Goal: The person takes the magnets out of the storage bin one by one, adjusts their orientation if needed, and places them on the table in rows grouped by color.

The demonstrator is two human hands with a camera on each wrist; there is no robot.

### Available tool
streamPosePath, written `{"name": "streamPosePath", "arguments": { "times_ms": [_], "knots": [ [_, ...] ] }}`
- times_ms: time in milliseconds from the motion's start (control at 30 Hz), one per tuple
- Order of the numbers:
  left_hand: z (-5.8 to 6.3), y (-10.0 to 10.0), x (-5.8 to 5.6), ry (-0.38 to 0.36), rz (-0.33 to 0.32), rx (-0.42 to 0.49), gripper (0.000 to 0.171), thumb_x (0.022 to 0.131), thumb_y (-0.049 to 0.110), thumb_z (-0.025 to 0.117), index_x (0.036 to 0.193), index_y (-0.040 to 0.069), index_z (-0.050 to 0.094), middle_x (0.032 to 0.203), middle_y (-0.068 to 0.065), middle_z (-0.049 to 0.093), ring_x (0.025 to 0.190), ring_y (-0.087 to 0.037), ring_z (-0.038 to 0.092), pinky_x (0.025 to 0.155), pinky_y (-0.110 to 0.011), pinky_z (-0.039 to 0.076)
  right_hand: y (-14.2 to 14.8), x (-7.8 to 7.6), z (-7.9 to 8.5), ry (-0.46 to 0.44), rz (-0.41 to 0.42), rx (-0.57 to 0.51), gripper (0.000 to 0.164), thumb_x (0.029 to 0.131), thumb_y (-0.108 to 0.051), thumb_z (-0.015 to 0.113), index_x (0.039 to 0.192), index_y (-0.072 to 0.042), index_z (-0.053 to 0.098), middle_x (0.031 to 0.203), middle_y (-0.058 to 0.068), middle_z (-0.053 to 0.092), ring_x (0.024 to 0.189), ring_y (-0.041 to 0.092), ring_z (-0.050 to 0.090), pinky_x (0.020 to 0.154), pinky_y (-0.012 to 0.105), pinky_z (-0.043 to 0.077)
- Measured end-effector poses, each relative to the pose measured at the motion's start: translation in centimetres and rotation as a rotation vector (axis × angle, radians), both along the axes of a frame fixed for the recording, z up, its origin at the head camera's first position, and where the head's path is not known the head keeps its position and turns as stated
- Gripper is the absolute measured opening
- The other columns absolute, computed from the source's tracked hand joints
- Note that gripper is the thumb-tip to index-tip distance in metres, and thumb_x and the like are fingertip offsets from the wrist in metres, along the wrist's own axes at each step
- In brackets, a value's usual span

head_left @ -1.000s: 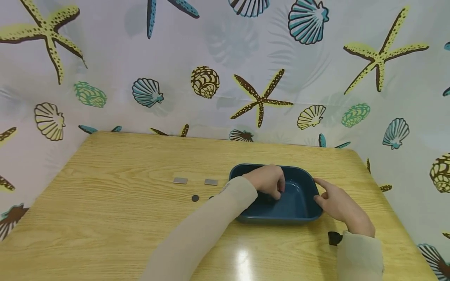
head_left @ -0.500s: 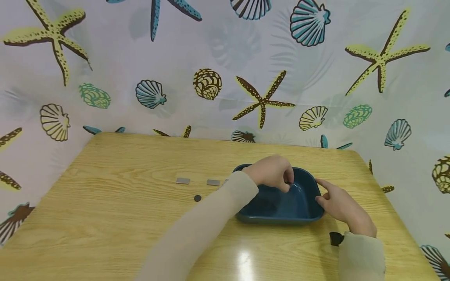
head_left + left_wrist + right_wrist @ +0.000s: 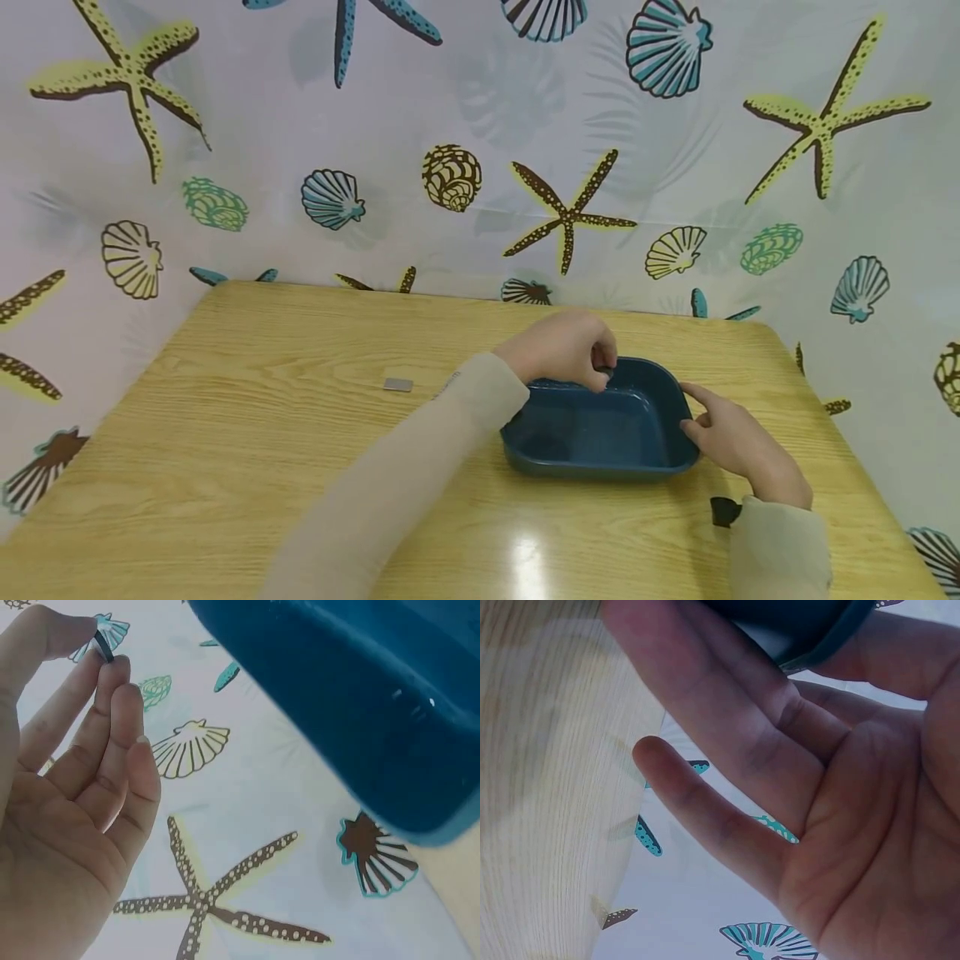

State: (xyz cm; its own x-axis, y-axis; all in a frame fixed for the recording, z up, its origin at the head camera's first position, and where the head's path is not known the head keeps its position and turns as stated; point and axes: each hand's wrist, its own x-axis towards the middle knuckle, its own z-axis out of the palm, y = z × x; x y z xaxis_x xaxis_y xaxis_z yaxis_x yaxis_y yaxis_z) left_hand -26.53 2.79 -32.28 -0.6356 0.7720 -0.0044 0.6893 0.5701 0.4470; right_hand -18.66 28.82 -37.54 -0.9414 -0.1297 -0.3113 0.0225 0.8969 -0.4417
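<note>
My left hand (image 3: 564, 350) hovers over the far rim of the dark blue tray (image 3: 660, 392), pinching a small dark disc (image 3: 103, 646) between thumb and fingertips. My right hand (image 3: 731, 442) rests with straight fingers against the tray's right edge, steadying it. I judge a disc is being lifted out; next it needs setting down on the worktop (image 3: 262, 450), near the grey metal plate (image 3: 397, 384) to the left.

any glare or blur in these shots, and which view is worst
Head view: sharp, with a bright glare patch on the table near the front edge. Left wrist view: the blue tray is soft but readable. Right wrist view is worst: the right hand fills the frame, and the table is washed out.
</note>
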Motion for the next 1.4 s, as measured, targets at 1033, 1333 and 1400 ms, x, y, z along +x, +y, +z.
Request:
{"name": "streamPosePath", "arguments": {
  "times_ms": [1033,1333,1400],
  "knots": [
    [0.4,-7.3,0.9,0.068,0.155,0.056,0.010,0.090,0.017,0.077,0.099,0.013,0.080,0.098,0.001,0.074,0.088,-0.014,0.063,0.081,-0.029,0.055,0.1,-0.2,0.0,-0.001,0.007,-0.007,0.065,0.106,-0.015,0.053,0.161,0.001,0.025,0.115,0.025,0.069,0.090,0.023,0.066,0.077,0.039,0.051],
    [-0.4,-9.4,1.0,0.059,0.220,0.054,0.011,0.090,0.017,0.078,0.100,0.013,0.081,0.098,0.002,0.073,0.088,-0.015,0.061,0.082,-0.031,0.054,0.2,-0.1,0.0,-0.010,0.002,-0.022,0.065,0.106,-0.014,0.052,0.162,0.001,0.023,0.108,0.021,0.071,0.081,0.020,0.062,0.072,0.035,0.047],
    [-0.6,-9.9,1.1,0.064,0.231,0.051,0.011,0.089,0.017,0.078,0.099,0.013,0.081,0.097,0.002,0.073,0.089,-0.015,0.061,0.082,-0.032,0.054,0.2,-0.1,-0.1,-0.009,0.005,-0.023,0.065,0.106,-0.014,0.052,0.162,0.001,0.023,0.107,0.020,0.071,0.081,0.020,0.062,0.072,0.036,0.048]
  ]
}}
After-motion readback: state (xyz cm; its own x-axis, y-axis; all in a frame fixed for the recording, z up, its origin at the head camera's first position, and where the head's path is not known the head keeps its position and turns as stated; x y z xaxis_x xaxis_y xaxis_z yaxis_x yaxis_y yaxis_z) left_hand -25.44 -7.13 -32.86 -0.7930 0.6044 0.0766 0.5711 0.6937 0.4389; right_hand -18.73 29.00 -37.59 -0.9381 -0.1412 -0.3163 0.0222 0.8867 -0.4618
